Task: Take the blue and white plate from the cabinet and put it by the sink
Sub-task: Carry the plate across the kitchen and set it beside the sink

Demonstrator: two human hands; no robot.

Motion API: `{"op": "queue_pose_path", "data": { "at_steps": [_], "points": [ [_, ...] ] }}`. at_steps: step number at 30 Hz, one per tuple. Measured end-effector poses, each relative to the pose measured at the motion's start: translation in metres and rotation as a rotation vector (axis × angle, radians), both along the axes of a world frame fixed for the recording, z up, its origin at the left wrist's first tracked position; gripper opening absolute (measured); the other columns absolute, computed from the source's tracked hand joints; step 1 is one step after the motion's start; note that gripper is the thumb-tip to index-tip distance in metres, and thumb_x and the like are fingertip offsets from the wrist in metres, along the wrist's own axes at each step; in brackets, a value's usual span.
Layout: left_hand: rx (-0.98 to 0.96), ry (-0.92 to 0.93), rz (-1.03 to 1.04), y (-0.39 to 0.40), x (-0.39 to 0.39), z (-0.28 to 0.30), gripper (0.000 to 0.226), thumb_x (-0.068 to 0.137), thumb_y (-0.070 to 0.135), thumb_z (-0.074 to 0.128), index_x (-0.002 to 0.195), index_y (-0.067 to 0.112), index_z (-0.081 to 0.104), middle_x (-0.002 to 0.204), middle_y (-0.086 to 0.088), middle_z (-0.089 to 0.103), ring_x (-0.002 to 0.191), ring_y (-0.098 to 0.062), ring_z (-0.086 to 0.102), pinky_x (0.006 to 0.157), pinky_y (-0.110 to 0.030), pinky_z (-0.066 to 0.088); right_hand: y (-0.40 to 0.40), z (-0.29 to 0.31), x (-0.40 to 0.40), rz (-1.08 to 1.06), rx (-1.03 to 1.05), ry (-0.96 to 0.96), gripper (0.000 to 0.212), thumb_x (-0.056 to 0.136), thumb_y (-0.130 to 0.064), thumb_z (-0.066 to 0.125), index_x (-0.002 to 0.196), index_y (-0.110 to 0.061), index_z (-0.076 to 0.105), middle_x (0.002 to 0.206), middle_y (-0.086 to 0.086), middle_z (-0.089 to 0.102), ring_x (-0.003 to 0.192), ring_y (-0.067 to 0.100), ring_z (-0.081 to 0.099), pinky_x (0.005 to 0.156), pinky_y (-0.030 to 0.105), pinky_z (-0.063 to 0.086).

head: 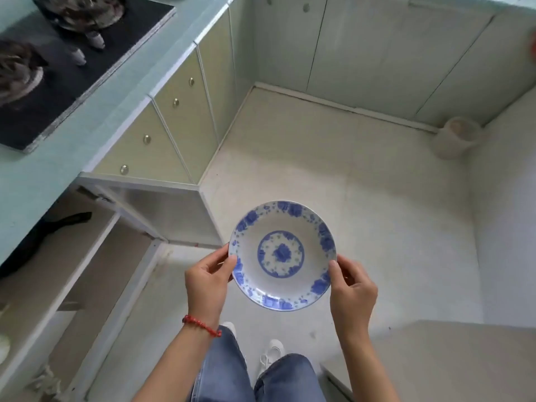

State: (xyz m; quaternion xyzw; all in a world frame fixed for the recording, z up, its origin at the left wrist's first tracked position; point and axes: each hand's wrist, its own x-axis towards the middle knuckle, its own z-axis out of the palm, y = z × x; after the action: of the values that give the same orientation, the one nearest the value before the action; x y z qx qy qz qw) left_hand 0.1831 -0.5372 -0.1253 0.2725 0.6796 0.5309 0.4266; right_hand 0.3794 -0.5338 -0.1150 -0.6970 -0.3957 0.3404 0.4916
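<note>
The pale green counter [95, 111] with the black stove [72, 71] runs along my left, and below it the cabinet [95, 256] stands open. No sink is in view. I hold the blue and white plate [282, 255] level over the floor, clear of the cabinet. My left hand [207, 281] and right hand [352, 288] pinch opposite rims, thumbs on top, so it cannot tip.

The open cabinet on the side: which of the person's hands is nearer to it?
Left. The left hand grips the plate rim on the side facing the open cabinet; the right hand grips the far rim.
</note>
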Motion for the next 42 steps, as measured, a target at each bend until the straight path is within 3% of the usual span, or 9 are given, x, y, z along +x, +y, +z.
{"op": "queue_pose_path", "data": {
  "at_steps": [3,5,8,14,20,29,34,42],
  "points": [
    [-0.007,-0.011,-0.066,0.021,0.031,0.004,0.024,0.077,-0.001,0.064,0.098,0.008,0.068,0.093,-0.005,0.071,0.074,-0.01,0.067,0.064,-0.019,0.057,0.007,0.001,0.03,-0.082,-0.019,0.002,0.012,0.082,-0.006,0.06,0.084,-0.014,0.069,0.08,-0.005,0.066,0.076,0.014,0.062,0.064,0.025,0.052],
    [-0.005,-0.011,-0.103,0.04,0.045,0.006,0.024,0.077,-0.001,0.064,0.099,0.008,0.068,0.095,-0.004,0.07,0.078,-0.012,0.067,0.066,-0.02,0.057,0.019,0.001,0.044,-0.134,-0.016,0.01,0.013,0.082,-0.007,0.061,0.081,-0.017,0.068,0.079,-0.007,0.065,0.077,0.012,0.063,0.064,0.021,0.051],
    [-0.007,-0.004,-0.147,0.074,0.061,0.006,0.025,0.078,0.0,0.064,0.1,0.009,0.067,0.094,-0.003,0.071,0.081,-0.013,0.067,0.065,-0.021,0.058,0.046,0.001,0.057,-0.176,-0.005,0.021,0.016,0.083,-0.007,0.06,0.081,-0.022,0.066,0.079,-0.005,0.065,0.077,0.014,0.063,0.066,0.026,0.052],
    [0.003,-0.026,-0.196,0.172,0.083,0.006,0.024,0.077,-0.002,0.063,0.097,0.011,0.069,0.088,0.0,0.071,0.078,-0.014,0.067,0.058,-0.018,0.056,0.132,0.001,0.078,-0.196,0.005,-0.003,0.016,0.084,-0.007,0.06,0.082,-0.023,0.064,0.078,-0.009,0.064,0.076,0.013,0.063,0.065,0.027,0.051],
    [0.032,0.0,-0.261,0.277,0.102,0.02,0.024,0.078,0.001,0.064,0.102,0.007,0.066,0.09,-0.003,0.071,0.08,-0.015,0.068,0.06,-0.02,0.057,0.231,0.014,0.098,-0.24,0.014,-0.019,0.011,0.084,-0.008,0.059,0.088,-0.015,0.067,0.079,0.001,0.065,0.076,0.019,0.064,0.069,0.037,0.055],
    [0.033,-0.026,-0.301,0.405,0.161,0.024,0.023,0.079,0.002,0.064,0.1,0.01,0.067,0.084,0.006,0.07,0.074,-0.004,0.069,0.056,-0.016,0.055,0.354,0.021,0.154,-0.27,0.029,-0.011,0.023,0.084,-0.008,0.059,0.079,-0.03,0.063,0.077,-0.007,0.065,0.074,0.015,0.064,0.065,0.032,0.054],
    [0.025,-0.043,-0.268,0.484,0.212,0.021,0.024,0.079,0.0,0.063,0.101,0.009,0.067,0.087,0.0,0.071,0.075,-0.006,0.069,0.06,-0.019,0.057,0.439,0.022,0.203,-0.253,0.052,0.026,0.028,0.084,-0.008,0.06,0.076,-0.035,0.063,0.078,-0.005,0.066,0.074,0.013,0.064,0.061,0.019,0.053],
    [0.048,-0.063,-0.207,0.601,0.283,0.036,0.024,0.079,-0.002,0.062,0.097,0.012,0.069,0.087,0.003,0.071,0.075,-0.006,0.069,0.06,-0.018,0.056,0.565,0.037,0.276,-0.204,0.065,0.038,0.03,0.083,-0.007,0.06,0.074,-0.036,0.064,0.078,-0.001,0.066,0.072,0.016,0.063,0.06,0.02,0.051]
  ]
}}
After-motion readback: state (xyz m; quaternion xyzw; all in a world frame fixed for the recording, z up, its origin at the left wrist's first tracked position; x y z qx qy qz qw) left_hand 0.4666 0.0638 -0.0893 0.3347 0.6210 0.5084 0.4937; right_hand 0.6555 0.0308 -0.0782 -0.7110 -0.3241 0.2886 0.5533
